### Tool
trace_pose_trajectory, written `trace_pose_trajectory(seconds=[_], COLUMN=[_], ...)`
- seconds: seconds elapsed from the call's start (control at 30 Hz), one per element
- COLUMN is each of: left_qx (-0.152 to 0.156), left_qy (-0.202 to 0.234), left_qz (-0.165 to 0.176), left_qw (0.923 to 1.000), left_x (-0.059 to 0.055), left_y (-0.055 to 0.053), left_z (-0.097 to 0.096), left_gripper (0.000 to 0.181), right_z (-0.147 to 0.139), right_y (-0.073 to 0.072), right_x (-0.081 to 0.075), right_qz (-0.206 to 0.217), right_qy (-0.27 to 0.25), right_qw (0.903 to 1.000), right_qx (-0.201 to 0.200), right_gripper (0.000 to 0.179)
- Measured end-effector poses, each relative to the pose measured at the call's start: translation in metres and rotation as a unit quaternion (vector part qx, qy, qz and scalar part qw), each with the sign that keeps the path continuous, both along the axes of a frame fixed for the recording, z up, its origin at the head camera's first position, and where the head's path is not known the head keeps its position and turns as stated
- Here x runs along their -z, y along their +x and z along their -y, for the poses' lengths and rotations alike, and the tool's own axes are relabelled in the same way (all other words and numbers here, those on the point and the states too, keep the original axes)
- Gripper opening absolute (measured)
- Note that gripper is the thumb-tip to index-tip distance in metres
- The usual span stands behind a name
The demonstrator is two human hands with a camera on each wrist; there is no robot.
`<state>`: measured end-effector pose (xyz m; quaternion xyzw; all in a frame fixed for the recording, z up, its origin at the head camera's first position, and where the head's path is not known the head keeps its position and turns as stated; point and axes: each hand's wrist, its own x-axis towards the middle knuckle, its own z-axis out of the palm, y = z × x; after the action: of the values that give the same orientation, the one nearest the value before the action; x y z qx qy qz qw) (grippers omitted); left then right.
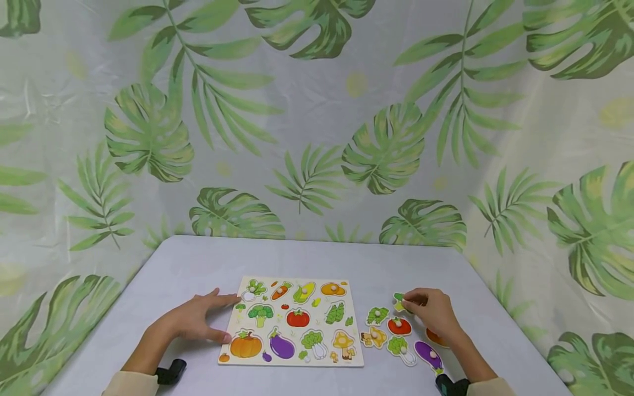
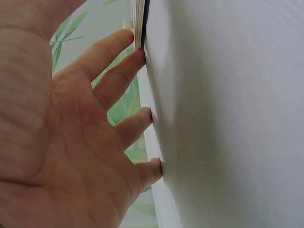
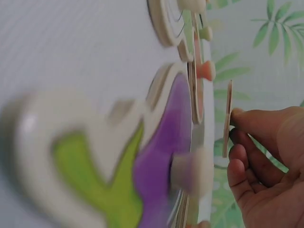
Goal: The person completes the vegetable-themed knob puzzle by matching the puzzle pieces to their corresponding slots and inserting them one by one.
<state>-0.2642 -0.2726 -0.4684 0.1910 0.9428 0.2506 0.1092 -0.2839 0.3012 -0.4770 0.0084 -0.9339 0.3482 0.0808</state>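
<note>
My right hand (image 1: 436,311) pinches a broccoli puzzle piece (image 1: 398,301) between thumb and fingers; in the right wrist view this thin piece (image 3: 228,118) is edge-on, raised off the table. My left hand (image 1: 193,318) is spread at the left side of a vegetable puzzle board (image 1: 292,361), its fingertips against the edge. Knobbed pieces, among them a carrot (image 1: 281,291) and a corn (image 1: 304,293), sit in the board's top row. Below them are pictures without knobs, such as a printed broccoli (image 1: 260,313) and a printed eggplant (image 1: 282,345).
Right of the board lie loose knobbed pieces: a green vegetable (image 1: 377,315), tomato (image 1: 399,326), mushroom (image 1: 374,336), bok choy (image 1: 402,350) and eggplant (image 1: 428,355). An orange piece (image 1: 437,337) is partly under my right wrist. Leaf-patterned curtain (image 1: 317,121) surrounds the white table (image 1: 297,258).
</note>
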Motion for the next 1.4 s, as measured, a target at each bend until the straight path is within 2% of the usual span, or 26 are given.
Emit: trace_pose_trajectory(seconds=[0.23,0.4,0.53,0.77,1.1,1.4], left_qx=[0.007,0.008,0.008,0.011,0.01,0.012], left_qy=[0.003,0.002,0.001,-0.001,0.004,0.008], left_qz=[-0.002,-0.006,-0.007,-0.007,-0.002,-0.001], left_qw=[1.0,1.0,0.9999,0.9999,0.9999,0.9999], left_x=[0.002,-0.001,-0.002,-0.004,-0.003,-0.005], left_y=[0.002,0.0,0.0,0.001,0.001,0.002], left_z=[0.0,0.001,0.002,0.001,0.001,0.001], left_gripper=[0.091,0.091,0.091,0.091,0.092,0.092], right_z=[0.018,0.032,0.039,0.05,0.074,0.097], right_y=[-0.005,-0.006,-0.007,-0.01,-0.013,-0.018], right_x=[0.0,-0.005,-0.007,-0.012,-0.018,-0.015], right_qz=[-0.005,0.003,0.002,-0.016,-0.01,-0.026], right_qy=[-0.013,-0.031,-0.025,-0.03,-0.055,-0.071], right_qw=[0.9997,0.9994,0.9995,0.9985,0.9964,0.9932], right_qx=[-0.018,-0.015,-0.017,-0.044,-0.064,-0.089], right_gripper=[0.009,0.011,0.011,0.01,0.008,0.007])
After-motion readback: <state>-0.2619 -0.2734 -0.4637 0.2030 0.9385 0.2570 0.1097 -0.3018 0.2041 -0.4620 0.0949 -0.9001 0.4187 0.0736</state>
